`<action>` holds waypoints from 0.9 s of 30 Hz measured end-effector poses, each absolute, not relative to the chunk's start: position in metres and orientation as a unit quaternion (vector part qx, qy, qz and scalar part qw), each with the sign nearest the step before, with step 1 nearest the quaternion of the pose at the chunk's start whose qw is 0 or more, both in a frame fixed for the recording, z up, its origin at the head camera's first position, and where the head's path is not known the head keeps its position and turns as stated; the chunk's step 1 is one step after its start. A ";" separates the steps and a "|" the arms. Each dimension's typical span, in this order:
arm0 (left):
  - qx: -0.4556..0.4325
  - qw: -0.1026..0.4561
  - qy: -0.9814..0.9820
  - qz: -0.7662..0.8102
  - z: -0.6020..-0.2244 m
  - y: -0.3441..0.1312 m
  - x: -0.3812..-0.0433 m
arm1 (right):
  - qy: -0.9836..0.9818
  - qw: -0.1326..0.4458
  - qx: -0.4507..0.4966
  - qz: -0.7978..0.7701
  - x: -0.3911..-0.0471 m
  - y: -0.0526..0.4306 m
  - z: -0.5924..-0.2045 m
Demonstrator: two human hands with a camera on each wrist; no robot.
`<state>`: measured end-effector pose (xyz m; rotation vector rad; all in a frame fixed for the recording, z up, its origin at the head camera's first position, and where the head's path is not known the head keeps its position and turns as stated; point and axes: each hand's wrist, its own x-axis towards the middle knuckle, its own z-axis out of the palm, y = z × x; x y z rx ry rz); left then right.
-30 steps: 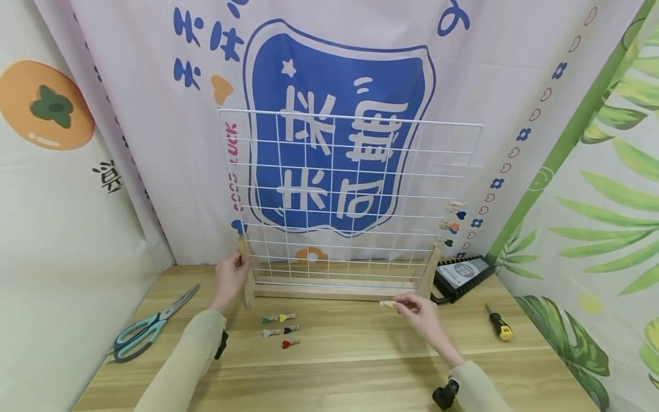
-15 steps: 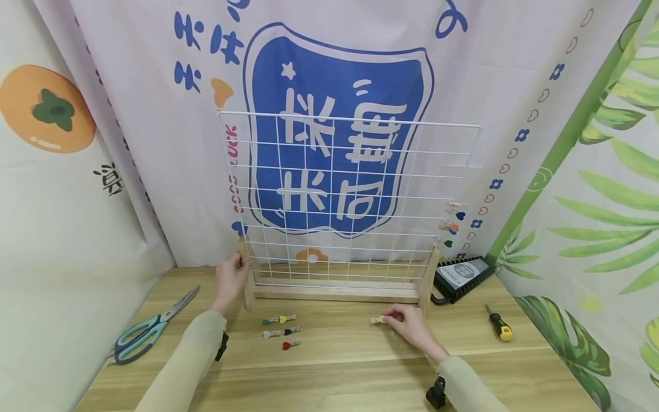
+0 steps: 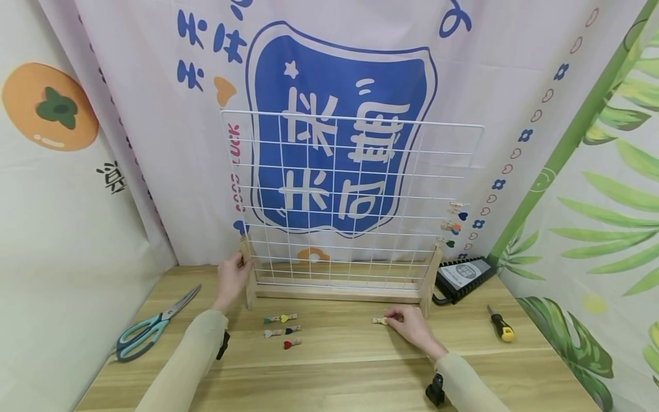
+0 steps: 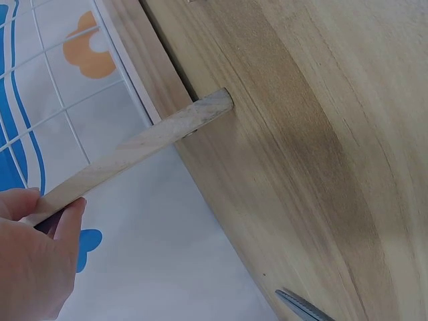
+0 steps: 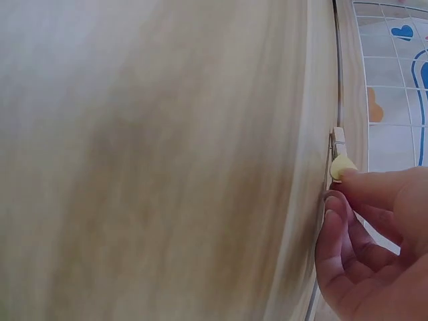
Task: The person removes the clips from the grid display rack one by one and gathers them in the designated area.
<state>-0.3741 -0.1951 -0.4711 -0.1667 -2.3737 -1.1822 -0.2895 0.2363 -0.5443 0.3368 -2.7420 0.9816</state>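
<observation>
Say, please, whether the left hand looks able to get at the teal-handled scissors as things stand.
Probably yes: nothing stands between the left hand and the teal-handled scissors on the tabletop, though that hand would likely need to release the grid stand's left upright first.

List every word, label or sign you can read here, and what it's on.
"未来可期": sideways, blue shield on the curtain.
"LUCK": red letters, curtain; the word before, apparently "GOOD", is faint.
"天天开": blue characters, curtain; the next is cut off.
Case label: too small to read.
Left wall character: unclear.
Top-right blue mark, curtain: cut off.
</observation>
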 end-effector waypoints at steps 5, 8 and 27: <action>-0.060 0.242 -0.868 -0.431 -0.470 -0.195 -0.374 | -0.931 0.106 0.114 0.329 -0.289 0.237 -0.543; -0.061 0.249 -0.866 -0.430 -0.471 -0.195 -0.375 | -0.929 0.113 0.113 0.333 -0.289 0.238 -0.540; -0.054 0.255 -0.865 -0.430 -0.470 -0.193 -0.372 | -0.878 0.290 0.117 0.363 -0.277 0.277 -0.387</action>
